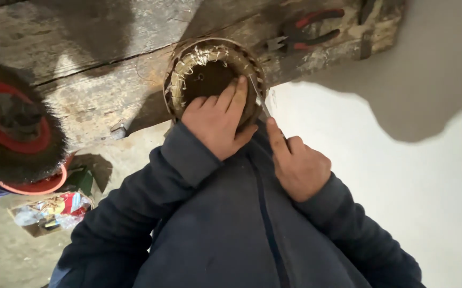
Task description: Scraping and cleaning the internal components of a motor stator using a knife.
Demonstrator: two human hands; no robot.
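We grip the motor stator (212, 80) with our left hand (216, 124), fingers inside its bore. Our right hand (297, 162) clasps a thin blade (258, 96), its length pointing up-left to the winding rim beside the left fingertips.

One stator (213, 80), one pliers (306, 33) (red-handled), two hands (217, 120).
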